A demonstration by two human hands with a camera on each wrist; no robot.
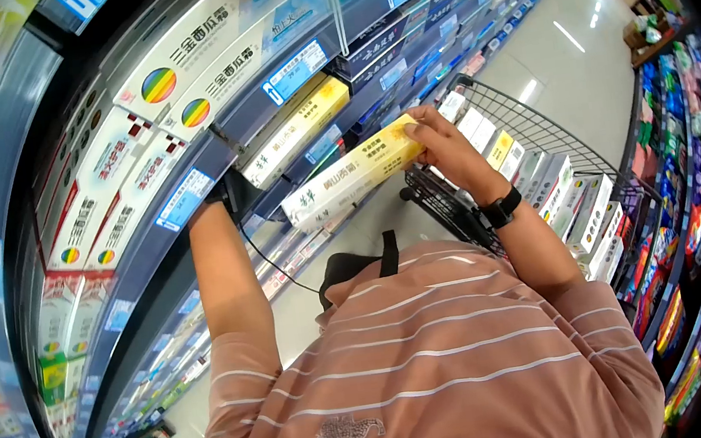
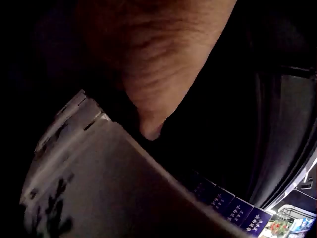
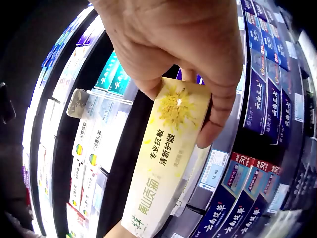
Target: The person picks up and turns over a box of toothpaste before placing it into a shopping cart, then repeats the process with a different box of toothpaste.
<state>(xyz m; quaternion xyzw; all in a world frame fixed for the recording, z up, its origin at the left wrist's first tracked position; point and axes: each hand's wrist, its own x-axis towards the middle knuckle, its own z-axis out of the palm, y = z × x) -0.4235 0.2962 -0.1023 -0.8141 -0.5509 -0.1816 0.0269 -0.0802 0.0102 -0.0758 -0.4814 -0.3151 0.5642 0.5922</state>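
Note:
Between the thumb and fingers of my right hand (image 1: 456, 153) is one end of a long yellow and white toothpaste box (image 1: 353, 170). In the right wrist view, the box (image 3: 161, 153) shows a yellow flower near the gripping right hand (image 3: 183, 39). My left forearm (image 1: 230, 269) reaches under a shelf edge, which hides the hand in the head view. In the left wrist view, the left hand (image 2: 163, 74) is in shadow, one fingertip close to the edge of a pale box (image 2: 114, 183); whether it holds anything I cannot tell. A similar yellow box (image 1: 296, 129) lies on the shelf.
White toothpaste boxes with rainbow discs (image 1: 182, 56) fill the shelves at left, above blue price tags (image 1: 295, 71). A wire shopping cart (image 1: 529, 101) with several boxes stands at right. Beyond it is another stocked shelf (image 1: 687, 178). A thin black cable (image 1: 272, 259) hangs near the left arm.

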